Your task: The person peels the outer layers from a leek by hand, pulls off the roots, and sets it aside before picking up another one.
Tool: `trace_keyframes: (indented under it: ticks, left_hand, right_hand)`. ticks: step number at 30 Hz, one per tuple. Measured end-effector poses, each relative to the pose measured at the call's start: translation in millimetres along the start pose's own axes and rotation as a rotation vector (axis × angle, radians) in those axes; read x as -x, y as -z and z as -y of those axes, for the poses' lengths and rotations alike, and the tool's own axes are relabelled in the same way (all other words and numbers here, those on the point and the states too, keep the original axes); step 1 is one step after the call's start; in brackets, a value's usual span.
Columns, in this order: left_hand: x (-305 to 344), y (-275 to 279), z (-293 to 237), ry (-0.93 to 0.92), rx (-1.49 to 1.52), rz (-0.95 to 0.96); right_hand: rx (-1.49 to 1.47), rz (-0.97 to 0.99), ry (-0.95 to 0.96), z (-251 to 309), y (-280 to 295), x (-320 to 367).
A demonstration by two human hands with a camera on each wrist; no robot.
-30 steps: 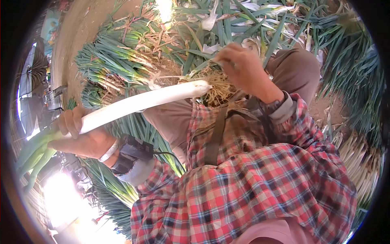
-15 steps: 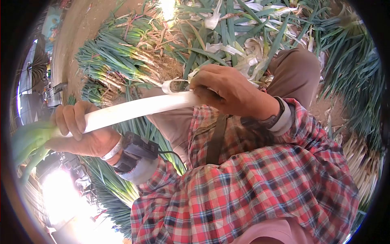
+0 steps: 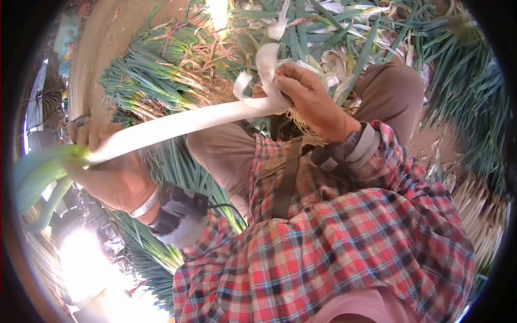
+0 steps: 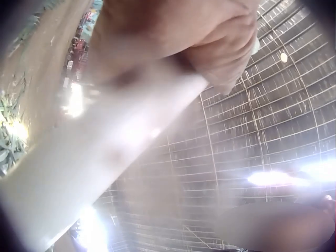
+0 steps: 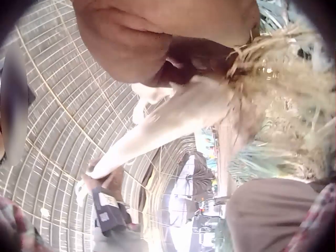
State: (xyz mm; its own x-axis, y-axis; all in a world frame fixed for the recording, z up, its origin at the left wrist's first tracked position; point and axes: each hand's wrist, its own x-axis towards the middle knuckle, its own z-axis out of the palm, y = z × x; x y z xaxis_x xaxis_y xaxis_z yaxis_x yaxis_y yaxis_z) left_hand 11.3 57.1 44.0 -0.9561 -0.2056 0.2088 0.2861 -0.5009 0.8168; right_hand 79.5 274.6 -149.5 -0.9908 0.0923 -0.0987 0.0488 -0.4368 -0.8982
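A thick white leek stalk (image 3: 183, 123) slants across the head view, its green leaves (image 3: 40, 175) at the left. The left hand (image 3: 116, 175) grips it where white meets green; the left wrist view shows fingers (image 4: 173, 31) curled over the stalk (image 4: 100, 142). At the root end the right hand (image 3: 318, 102) pinches a peeled white strip (image 3: 267, 62) that curls up from the stalk, with a second curl beside it. In the right wrist view the right hand (image 5: 173, 42) is next to the roots (image 5: 283, 79) and the stalk (image 5: 168, 123).
Tied leek bundles (image 3: 156, 81) lie on the ground at upper left. Loose leaves and peelings (image 3: 344, 32) cover the top middle. More leeks are piled at the right (image 3: 463, 97) and under the left forearm (image 3: 145, 258). The person's knee (image 3: 393, 97) is beside the right hand.
The right hand came down onto the root end, then moved up and right with a white strip peeling off the stalk. The left hand stays on the stalk, blurred and slightly shifted.
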Motion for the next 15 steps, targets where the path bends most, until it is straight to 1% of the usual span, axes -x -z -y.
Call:
trace_keyframes:
  ticks: [1,2,3,4,5,6,7,8,9,10,11,12,13,14,15]
  left_hand:
    - [3,-3,0,-0.026,0.002,-0.069]
    - [0,7,-2,-0.027,0.002,-0.067]
    - [-8,26,-4,-0.032,0.028,-0.06]
    - [-10,31,-3,-0.036,0.055,-0.052]
    - [-11,36,-4,-0.046,0.044,-0.138]
    - [-11,36,-2,-0.043,0.038,-0.141]
    - [-12,37,-1,-0.042,0.031,-0.186]
    - [-14,40,1,-0.045,0.026,-0.231]
    - [-17,47,2,-0.053,0.023,-0.234]
    - [-21,55,4,0.043,0.137,-0.101]
    - [-25,63,5,0.145,0.253,0.032]
    - [-25,59,4,0.148,0.255,0.03]
    - [-26,53,-1,0.055,0.114,-0.119]
    - [-26,50,-5,-0.043,-0.027,-0.264]
    - [-38,82,-21,0.136,0.233,-0.015]
  right_hand:
    - [-0.053,0.033,0.061,-8,-2,-2]
    - [-0.054,0.032,0.063,-9,-2,0]
    - [-0.197,0.037,-0.022,-7,-3,3]
    - [-0.34,0.04,-0.105,-4,-2,5]
    - [-0.338,0.039,-0.105,-2,3,7]
    - [-0.34,-0.048,-0.052,1,14,9]
    - [-0.34,-0.132,0.001,4,24,9]
    - [-0.342,-0.126,0.0,6,30,7]
    - [-0.457,-0.162,-0.051,8,36,3]
    - [-0.57,-0.202,-0.105,9,45,1]
    - [-0.569,-0.203,-0.109,6,65,-1]
    - [-0.529,-0.205,-0.071,-1,95,-2]
    - [-0.489,-0.208,-0.031,-8,127,-2]
    - [-0.532,-0.121,-0.009,-14,163,-2]
    - [-0.018,-0.219,-0.036,0,148,-3]
